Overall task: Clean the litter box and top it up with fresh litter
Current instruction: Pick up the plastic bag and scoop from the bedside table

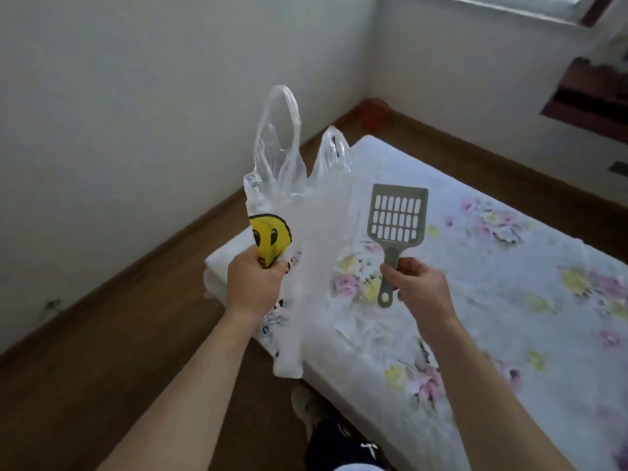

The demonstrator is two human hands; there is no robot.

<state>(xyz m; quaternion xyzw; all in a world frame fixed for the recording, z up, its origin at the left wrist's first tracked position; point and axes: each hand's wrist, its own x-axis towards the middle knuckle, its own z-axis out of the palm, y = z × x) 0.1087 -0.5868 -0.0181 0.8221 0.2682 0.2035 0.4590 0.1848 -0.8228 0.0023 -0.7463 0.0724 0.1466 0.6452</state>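
Apparently gearing up: left grip point(253, 283) bunches the bag point(299, 215), right grip point(421, 287) pinches the scoop point(397, 215); finding the unseen litter box likely comes next.

A sparsely furnished bedroom in a home: a floral-sheeted mattress point(475, 266) lies on a wood-look floor point(119, 334) between plain white walls point(119, 113), below a window point(530, 5)

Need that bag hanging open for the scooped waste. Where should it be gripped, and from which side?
Take the plastic bag by its two handle loops, coming from above. They stand up free at the top, marking the mouth, while the left hand bunches the body near the yellow face print, which likely keeps it closed. The right hand is busy holding the scoop.
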